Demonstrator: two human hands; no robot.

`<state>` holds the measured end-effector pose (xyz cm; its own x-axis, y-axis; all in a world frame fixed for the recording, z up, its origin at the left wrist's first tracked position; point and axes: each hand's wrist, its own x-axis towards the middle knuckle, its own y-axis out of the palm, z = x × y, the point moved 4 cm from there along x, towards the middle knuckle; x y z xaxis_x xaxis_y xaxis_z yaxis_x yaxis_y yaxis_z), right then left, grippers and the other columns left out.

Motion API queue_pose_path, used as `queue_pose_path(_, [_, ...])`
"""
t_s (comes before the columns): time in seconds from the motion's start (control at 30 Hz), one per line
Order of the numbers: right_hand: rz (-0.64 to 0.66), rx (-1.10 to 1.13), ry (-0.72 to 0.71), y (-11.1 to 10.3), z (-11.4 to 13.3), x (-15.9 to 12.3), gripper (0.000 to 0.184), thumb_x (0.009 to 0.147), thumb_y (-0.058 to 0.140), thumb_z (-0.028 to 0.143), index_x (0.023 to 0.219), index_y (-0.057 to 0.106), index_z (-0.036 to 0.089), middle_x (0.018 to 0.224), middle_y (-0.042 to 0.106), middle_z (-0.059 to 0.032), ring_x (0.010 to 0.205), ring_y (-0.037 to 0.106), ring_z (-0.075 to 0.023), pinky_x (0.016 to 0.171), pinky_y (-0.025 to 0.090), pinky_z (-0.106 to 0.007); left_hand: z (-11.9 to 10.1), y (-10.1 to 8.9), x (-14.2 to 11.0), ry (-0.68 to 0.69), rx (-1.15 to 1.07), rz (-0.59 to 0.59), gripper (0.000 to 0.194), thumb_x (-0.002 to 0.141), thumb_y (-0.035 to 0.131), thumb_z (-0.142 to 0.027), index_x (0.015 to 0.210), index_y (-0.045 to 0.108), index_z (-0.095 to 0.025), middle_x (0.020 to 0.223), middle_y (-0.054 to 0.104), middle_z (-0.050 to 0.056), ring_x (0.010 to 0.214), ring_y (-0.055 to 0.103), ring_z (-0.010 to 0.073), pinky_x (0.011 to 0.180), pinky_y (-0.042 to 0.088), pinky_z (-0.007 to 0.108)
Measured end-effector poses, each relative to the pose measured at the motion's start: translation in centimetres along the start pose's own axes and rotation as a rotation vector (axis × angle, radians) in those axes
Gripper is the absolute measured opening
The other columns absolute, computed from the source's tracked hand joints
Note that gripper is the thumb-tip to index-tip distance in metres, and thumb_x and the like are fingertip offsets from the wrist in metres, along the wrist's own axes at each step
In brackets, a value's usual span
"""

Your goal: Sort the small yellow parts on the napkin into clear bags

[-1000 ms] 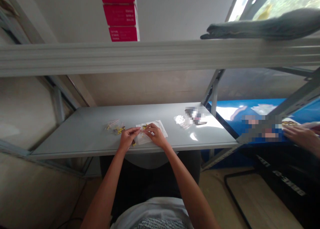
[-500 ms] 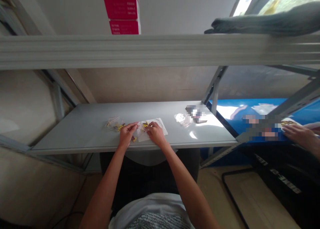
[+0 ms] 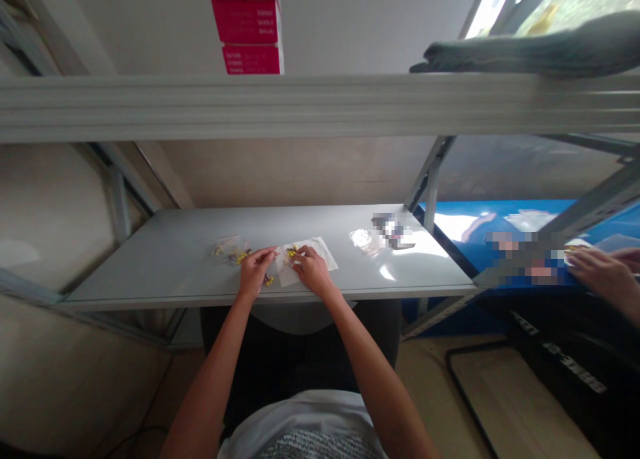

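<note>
Left hand (image 3: pixel 256 270) and right hand (image 3: pixel 311 270) are shown half-closed, fingertips drawn close for fine work over small yellow parts (image 3: pixel 291 251) on a white paper sheet (image 3: pixel 316 259); any grip is indeterminable. A clear plastic bag (image 3: pixel 226 247) is placed just left on the grey shelf (image 3: pixel 150 267).

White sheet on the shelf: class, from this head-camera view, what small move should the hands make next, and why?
Probably the left hand should pick up the loose yellow piece, since it lies on the shelf, off the white sheet, while the right hand is at other yellow pieces on the sheet.
</note>
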<state>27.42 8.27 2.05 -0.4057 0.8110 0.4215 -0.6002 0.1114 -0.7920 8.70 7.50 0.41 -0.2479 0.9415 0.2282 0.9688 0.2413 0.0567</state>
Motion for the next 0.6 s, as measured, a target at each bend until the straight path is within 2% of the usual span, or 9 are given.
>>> queue_pose_path(0.27, [-0.026,0.026,0.078,0.2,-0.4,0.1,0.017,0.092,0.064,0.016,0.105,0.073,0.021,0.111,0.066,-0.0088,0.108,0.059,-0.022,0.092,0.048,-0.031,-0.1,0.0,0.0,0.005,0.042,0.011,0.044,0.075,0.079,-0.049,0.104,0.079,-0.016,0.096,0.08,0.011,0.092,0.073,0.025,0.087,0.056,0.036])
queue_pose_path(0.33, [-0.061,0.085,0.105,0.0,-0.7,0.2,0.014,0.091,0.065,0.016,0.1,0.074,0.021,0.108,0.066,-0.0076,0.103,0.06,-0.0209,0.09,0.048,-0.03,-0.3,0.1,-0.1,-0.001,0.055,0.023,0.044,0.076,0.079,-0.05,0.104,0.079,-0.016,0.097,0.08,0.01,0.093,0.073,0.0255,0.088,0.056,0.036])
queue_pose_path(0.47, [-0.194,0.293,0.142,-1.0,-1.3,0.1,0.009,0.089,0.065,0.018,0.092,0.074,0.019,0.094,0.067,-0.0047,0.078,0.058,-0.0167,0.078,0.048,-0.029,-0.5,0.3,-0.2,0.027,0.101,0.063,0.044,0.078,0.078,-0.05,0.106,0.079,-0.017,0.1,0.08,0.011,0.096,0.074,0.0264,0.091,0.056,0.038])
queue_pose_path(0.6, [-0.196,0.456,0.058,-1.5,-1.0,0.2,0.01,0.091,0.067,0.024,0.091,0.075,0.02,0.092,0.068,-0.0042,0.07,0.054,-0.0145,0.07,0.047,-0.028,-0.5,0.3,-0.3,0.059,0.175,0.093,0.041,0.079,0.077,-0.05,0.105,0.08,-0.019,0.106,0.079,0.011,0.101,0.073,0.0274,0.095,0.055,0.041])
